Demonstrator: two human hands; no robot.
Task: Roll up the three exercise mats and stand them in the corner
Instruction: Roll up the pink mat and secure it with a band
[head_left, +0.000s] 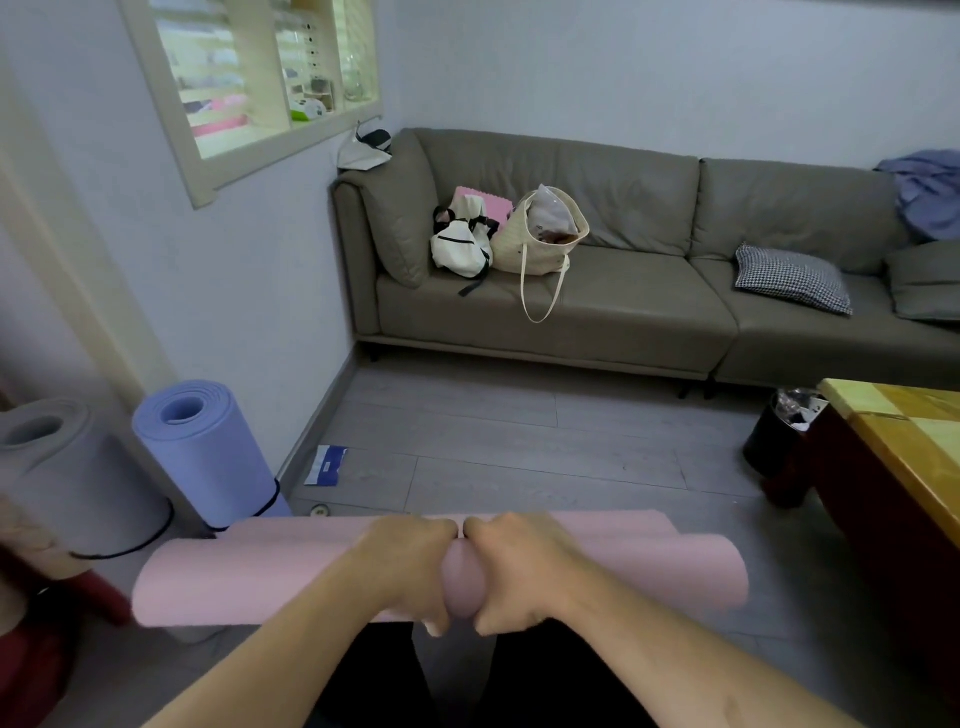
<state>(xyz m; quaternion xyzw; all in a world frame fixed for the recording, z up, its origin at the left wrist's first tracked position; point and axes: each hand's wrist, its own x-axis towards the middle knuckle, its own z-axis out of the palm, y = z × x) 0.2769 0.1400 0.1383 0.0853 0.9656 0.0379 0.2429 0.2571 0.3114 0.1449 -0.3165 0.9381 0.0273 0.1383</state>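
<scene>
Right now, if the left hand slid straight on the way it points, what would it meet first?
The left hand, gripping the pink mat, points toward the right hand; they nearly touch already, so it would likely meet that first.

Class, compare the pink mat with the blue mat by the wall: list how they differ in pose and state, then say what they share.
1. The pink mat lies sideways; the blue mat stands on end by the wall.
2. The left hand and right hand grip the pink mat; nothing holds the blue mat.
3. The blue mat has a dark band round it; the pink mat shows none.
Both are rolled foam mats.
</scene>
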